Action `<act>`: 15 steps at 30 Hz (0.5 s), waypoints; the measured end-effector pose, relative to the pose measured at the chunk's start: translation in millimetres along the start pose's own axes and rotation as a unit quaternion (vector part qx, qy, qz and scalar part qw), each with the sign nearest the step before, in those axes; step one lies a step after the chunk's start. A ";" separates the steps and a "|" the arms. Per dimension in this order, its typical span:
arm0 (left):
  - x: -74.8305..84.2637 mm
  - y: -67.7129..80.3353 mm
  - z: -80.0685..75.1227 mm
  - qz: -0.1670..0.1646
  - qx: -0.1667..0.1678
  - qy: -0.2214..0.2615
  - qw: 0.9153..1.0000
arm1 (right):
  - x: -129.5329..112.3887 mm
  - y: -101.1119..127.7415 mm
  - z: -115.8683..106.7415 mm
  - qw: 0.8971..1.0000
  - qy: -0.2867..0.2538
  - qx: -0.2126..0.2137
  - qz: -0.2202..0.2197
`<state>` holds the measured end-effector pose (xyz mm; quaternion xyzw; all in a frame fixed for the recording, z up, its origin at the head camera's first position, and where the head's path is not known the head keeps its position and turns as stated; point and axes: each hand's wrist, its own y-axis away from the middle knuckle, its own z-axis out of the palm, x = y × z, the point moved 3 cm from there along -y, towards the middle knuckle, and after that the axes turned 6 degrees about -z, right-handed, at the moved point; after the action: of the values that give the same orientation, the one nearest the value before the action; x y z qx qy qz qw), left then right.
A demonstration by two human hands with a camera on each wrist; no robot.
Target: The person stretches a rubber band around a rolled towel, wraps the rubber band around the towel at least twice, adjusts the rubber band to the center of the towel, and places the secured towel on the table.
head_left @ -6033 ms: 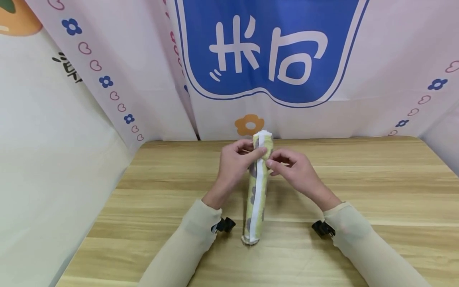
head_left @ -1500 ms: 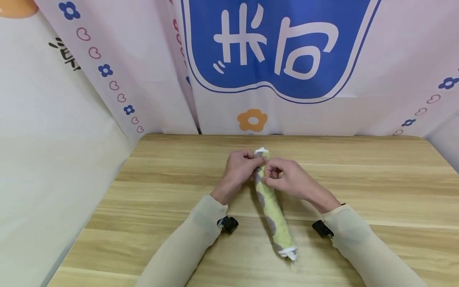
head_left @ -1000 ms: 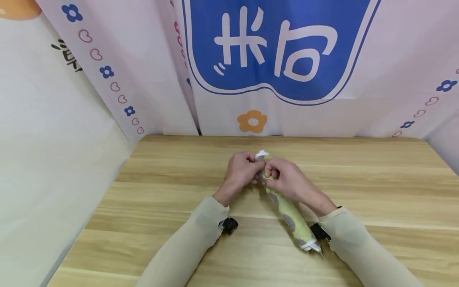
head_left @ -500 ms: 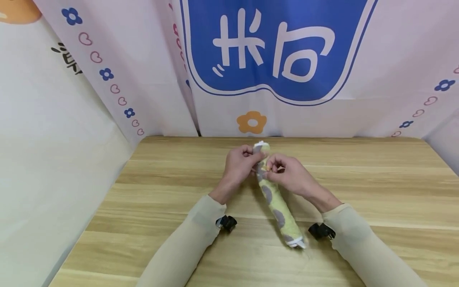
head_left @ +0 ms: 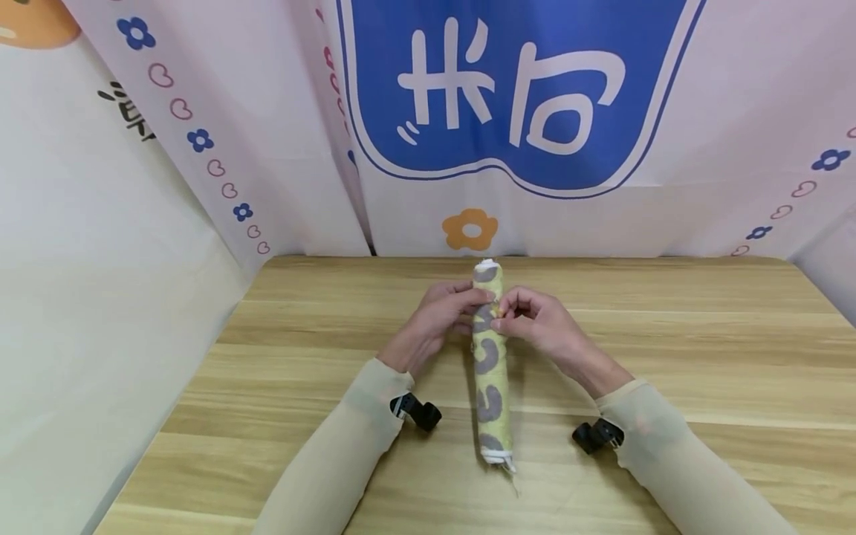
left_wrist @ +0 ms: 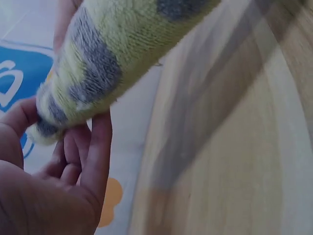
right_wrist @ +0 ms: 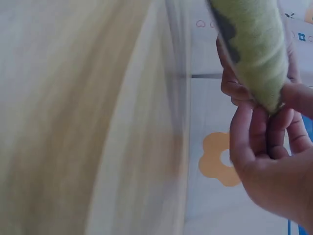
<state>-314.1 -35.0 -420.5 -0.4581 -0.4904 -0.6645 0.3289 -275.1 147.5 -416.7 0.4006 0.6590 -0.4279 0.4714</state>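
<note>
A rolled towel (head_left: 491,371), fluffy yellow with grey patches and white ends, stretches lengthwise between my hands in the head view. My left hand (head_left: 441,316) holds its upper part, thumb across the front and fingers behind. In the left wrist view the towel (left_wrist: 117,54) lies between that hand's thumb and fingers. At the roll's right side, just below the left thumb, my right hand (head_left: 545,323) pinches with thumb and fingertips. A tiny orange-yellow bit shows there, too small to identify. The right wrist view has the towel (right_wrist: 254,44) narrowing toward these fingers.
Under the hands is a wood-grain table (head_left: 267,416). Behind it hangs a white cloth backdrop (head_left: 568,230) with a blue panel and printed flowers; another pale sheet (head_left: 114,297) hangs at the left. Loose threads dangle from the towel's near end.
The towel's near end has swung left, from slanting toward the right wrist to nearly straight. Six seconds ago a long white strip faced up; now grey patches do. Both hands stay near its far end.
</note>
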 end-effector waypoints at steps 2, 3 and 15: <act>1.5 1.4 1.3 0.004 0.018 -0.002 1.000 | -2.5 -0.5 -0.4 0.998 0.048 0.001 -0.032; 2.6 2.5 2.1 0.008 0.028 -0.004 1.000 | -4.3 -0.6 -0.7 0.997 0.069 0.001 -0.045; 5.6 14.8 15.8 0.038 0.098 -0.031 0.994 | -17.5 4.3 -2.3 0.992 0.086 0.039 0.079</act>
<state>-298.5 -24.3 -408.5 -0.4621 -0.5456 -0.5856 0.3818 -267.5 148.9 -400.2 0.5046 0.6460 -0.3790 0.4293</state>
